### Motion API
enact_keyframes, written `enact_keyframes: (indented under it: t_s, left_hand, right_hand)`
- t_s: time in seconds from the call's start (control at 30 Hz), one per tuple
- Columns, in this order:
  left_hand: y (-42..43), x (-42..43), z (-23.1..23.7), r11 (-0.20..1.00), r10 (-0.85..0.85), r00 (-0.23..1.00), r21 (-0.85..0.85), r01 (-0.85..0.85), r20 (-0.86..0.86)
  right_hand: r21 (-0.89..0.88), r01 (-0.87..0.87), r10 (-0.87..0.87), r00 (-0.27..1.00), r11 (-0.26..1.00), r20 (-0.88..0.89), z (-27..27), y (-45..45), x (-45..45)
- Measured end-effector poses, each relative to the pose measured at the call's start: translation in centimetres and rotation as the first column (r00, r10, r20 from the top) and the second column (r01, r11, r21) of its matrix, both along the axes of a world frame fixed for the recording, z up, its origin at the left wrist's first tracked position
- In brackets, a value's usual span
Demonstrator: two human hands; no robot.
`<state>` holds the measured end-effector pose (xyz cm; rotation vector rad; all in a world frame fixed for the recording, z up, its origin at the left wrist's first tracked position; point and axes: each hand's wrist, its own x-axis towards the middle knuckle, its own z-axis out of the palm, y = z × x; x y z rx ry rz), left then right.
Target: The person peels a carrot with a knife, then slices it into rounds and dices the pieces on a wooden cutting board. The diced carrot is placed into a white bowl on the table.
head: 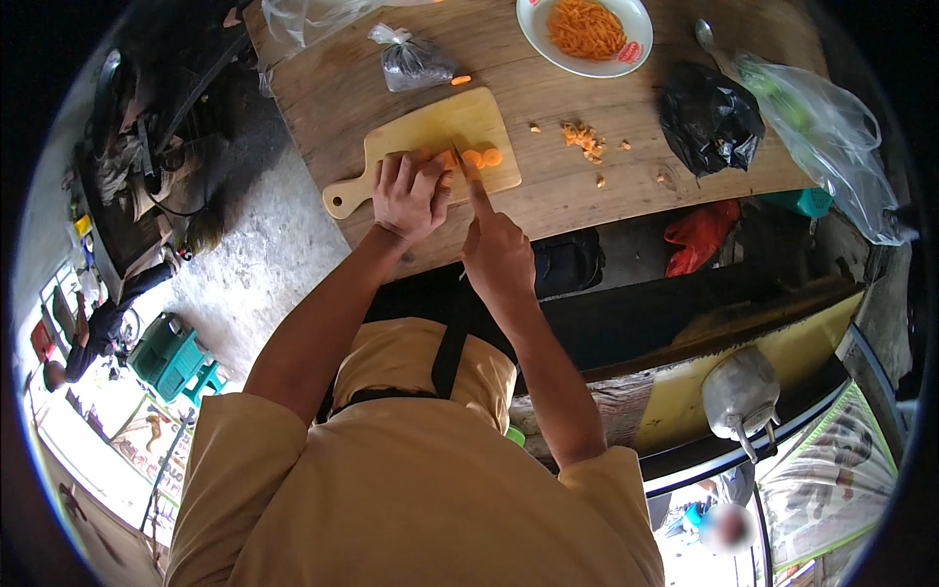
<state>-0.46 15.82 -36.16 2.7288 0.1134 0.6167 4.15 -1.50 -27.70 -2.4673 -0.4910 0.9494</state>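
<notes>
A wooden cutting board (pixel 411 143) with a holed handle lies on the wooden table (pixel 323 95). My left hand (pixel 411 192) presses on a piece of carrot (pixel 445 159) at the board's near side, its fingers curled over and partly hiding it. In my right hand (pixel 500 253) is a kitchen knife (pixel 461 160), its blade down against the carrot. Round carrot slices (pixel 491 157) lie just right of the blade. Beyond the board's far edge rests a small carrot piece (pixel 461 80), beside a knotted clear plastic bag (pixel 417 62) with dark contents.
A white bowl (pixel 638 29) of shredded carrot stands at the back. Carrot peelings (pixel 583 141) lie right of the board. Farther right are a black plastic bag (pixel 710 117), a spoon (pixel 705 35) and a clear bag (pixel 821 125) with green contents. A metal kettle (pixel 741 392) sits behind me, right.
</notes>
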Motion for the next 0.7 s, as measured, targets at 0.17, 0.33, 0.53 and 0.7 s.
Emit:
enact_keyframes:
  t_s: [0.17, 0.33, 0.53, 0.7]
  left_hand:
    - [0.2, -0.6, -0.5, 1.000, 0.006, 0.998, 0.025, -0.004, -0.069]
    - [0.2, -0.5, -0.4, 1.000, 0.003, 0.999, 0.028, -0.002, -0.038]
    - [0.1, -0.5, -0.1, 1.000, 0.013, 0.998, 0.026, -0.012, -0.062]
    - [0.2, -0.4, -0.4, 1.000, 0.002, 0.999, 0.016, -0.001, -0.033]
  right_hand:
    - [0.072, 0.023, -0.027, 0.998, 0.997, 0.057, 1.9, -0.1, -1.1]
    - [0.033, -0.022, 0.018, 0.991, 0.999, 0.129, 2.3, -0.2, -1.5]
    - [-0.063, -0.033, 0.044, 0.982, 0.997, 0.185, 2.6, 0.6, -2.0]
    - [-0.071, -0.035, 0.047, 0.983, 0.997, 0.177, 2.5, 0.6, -1.9]
